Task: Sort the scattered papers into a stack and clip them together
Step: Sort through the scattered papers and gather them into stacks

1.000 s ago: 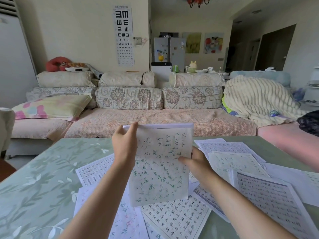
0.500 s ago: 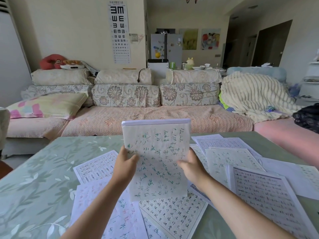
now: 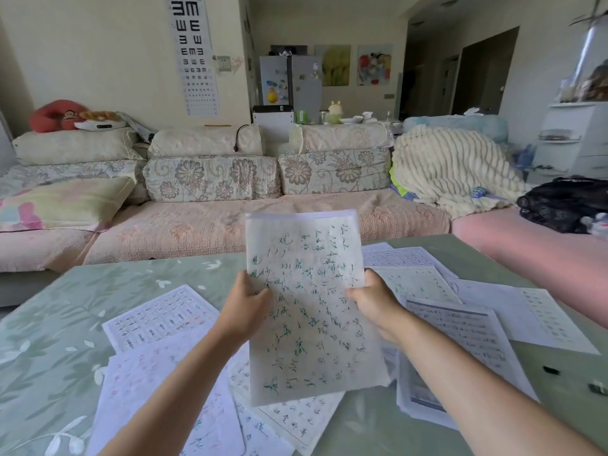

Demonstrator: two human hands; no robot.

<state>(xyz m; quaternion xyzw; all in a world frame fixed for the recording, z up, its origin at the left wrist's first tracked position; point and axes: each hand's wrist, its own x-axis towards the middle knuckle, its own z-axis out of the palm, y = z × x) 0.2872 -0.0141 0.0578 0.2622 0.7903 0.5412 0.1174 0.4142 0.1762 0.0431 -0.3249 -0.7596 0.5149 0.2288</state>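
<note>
I hold a thin stack of papers (image 3: 312, 311) with green handwriting upright above the table. My left hand (image 3: 245, 307) grips its left edge and my right hand (image 3: 373, 299) grips its right edge, both at mid-height. Several loose gridded sheets lie scattered on the green floral table (image 3: 65, 324): one at the left (image 3: 158, 317), one with faint red marks at the lower left (image 3: 148, 390), one under the held stack (image 3: 296, 419), and more at the right (image 3: 467, 330). Two small dark clips (image 3: 551, 370) lie at the table's right.
A floral sofa (image 3: 210, 179) runs behind the table, with a cream blanket (image 3: 450, 166) at its right end. A pink cushion surface (image 3: 533, 251) borders the table's right side. The table's left part shows bare cloth.
My left hand slid down from the stack's top left corner to its left edge. The stack stands more upright and both hands now hold it at the same height.
</note>
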